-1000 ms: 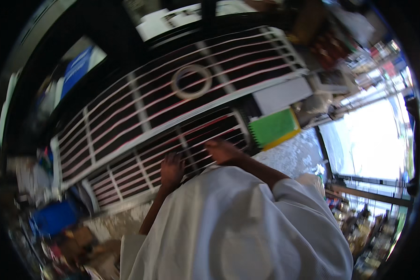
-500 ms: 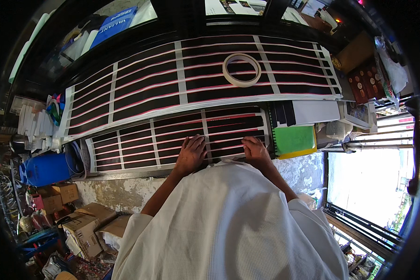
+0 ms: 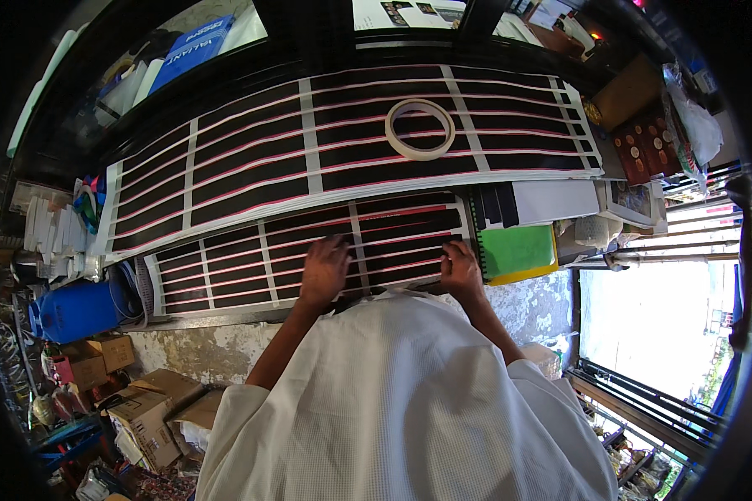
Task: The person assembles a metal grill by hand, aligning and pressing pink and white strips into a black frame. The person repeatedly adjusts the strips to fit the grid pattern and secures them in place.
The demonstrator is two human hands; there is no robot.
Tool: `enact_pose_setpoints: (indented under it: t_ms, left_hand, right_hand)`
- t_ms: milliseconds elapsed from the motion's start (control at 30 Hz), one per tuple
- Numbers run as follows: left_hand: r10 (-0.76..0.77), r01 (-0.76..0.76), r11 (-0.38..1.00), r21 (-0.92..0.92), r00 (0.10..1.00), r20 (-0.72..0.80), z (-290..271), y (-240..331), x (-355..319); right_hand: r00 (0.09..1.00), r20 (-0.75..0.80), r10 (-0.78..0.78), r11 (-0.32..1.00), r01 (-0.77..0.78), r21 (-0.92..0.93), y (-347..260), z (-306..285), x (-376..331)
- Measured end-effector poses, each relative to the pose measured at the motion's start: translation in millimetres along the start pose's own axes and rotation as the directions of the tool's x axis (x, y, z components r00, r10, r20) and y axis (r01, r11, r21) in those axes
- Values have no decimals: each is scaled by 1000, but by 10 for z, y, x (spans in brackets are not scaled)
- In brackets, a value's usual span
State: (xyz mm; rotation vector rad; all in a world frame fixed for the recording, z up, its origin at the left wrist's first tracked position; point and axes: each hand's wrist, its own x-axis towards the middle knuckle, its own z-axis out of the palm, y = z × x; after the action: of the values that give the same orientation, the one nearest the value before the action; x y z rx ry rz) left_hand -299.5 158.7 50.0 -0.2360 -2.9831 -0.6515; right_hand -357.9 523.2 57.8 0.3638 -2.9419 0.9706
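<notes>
In front of me lies a long sheet (image 3: 238,260) of black bands with thin white and red lines between them, crossed by pale strips that look like tape. My left hand (image 3: 326,269) is over its middle, fingers stretched out and slightly blurred, holding nothing visible. Near the right end, my right hand (image 3: 462,271) rests at the sheet with its fingers loosely bent and the thumb apart. Behind is a larger stack of similar banded sheets (image 3: 246,159), overlapping the far side of the near one. A roll of masking tape (image 3: 393,134) lies flat on that stack.
Right of the sheets are a green spiral notebook (image 3: 518,250) and white paper (image 3: 556,201). A blue container (image 3: 79,310) and white boxes (image 3: 50,225) stand at the left. Cardboard boxes (image 3: 150,422) sit lower left. A dark frame (image 3: 322,42) runs along the back.
My left hand has shifted left along the near sheet, its fingers spreading. My right hand's fingers have straightened a little. The whole view has shifted slightly.
</notes>
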Motion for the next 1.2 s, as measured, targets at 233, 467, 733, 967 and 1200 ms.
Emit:
enact_pose_setpoints:
  t_ms: [233, 467, 733, 967, 1200]
  left_hand:
    - [-200, 214, 976, 49, 958, -206, -278, -444, -270]
    - [-446, 489, 870, 67, 837, -316, -397, -981, -433]
    - [-514, 524, 851, 45, 846, -143, -469, -1317, -613]
    - [-552, 561, 823, 90, 827, -107, -488, -1341, -575]
    - [-540, 550, 826, 127, 835, -102, -537, -1359, -479]
  right_hand:
    - [999, 33, -6, 979, 13, -202, -58, -61, 280]
    - [972, 50, 231, 925, -204, -320, -186, 91, 891]
    - [896, 111, 430, 872, -380, -308, -159, 177, 1224]
    - [927, 89, 365, 881, -313, -355, -136, 179, 1288]
    - [890, 160, 428, 849, -335, -408, 98, 263, 1487]
